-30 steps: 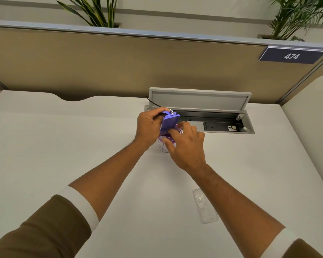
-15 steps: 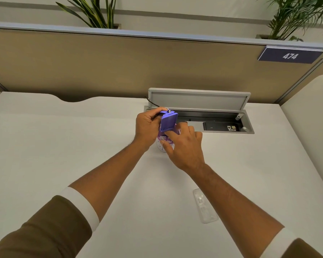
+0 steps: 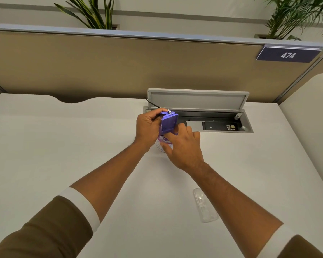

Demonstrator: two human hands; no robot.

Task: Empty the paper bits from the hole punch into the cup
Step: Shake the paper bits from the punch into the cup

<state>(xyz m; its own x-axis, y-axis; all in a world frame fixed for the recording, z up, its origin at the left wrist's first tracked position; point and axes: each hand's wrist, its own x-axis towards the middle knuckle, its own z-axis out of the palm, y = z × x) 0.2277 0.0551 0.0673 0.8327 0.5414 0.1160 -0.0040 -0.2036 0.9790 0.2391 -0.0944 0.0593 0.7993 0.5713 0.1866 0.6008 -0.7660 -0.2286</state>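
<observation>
Now the left hand (image 3: 147, 125), its grip closed on the purple hole punch (image 3: 168, 123), has tipped it more upright right above the cup (image 3: 161, 145) the right hand (image 3: 184, 146) clasps, so emptying continues.

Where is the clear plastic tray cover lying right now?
In the head view, the clear plastic cover lies flat on the white desk, lower right of centre, beside the right forearm and nearer the person than the cup.

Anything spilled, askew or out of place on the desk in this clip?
No spill shows. A clear plastic piece lies loose on the desk, apart from the purple hole punch both hands hold above the cup. The desk's cable hatch stands open.
</observation>
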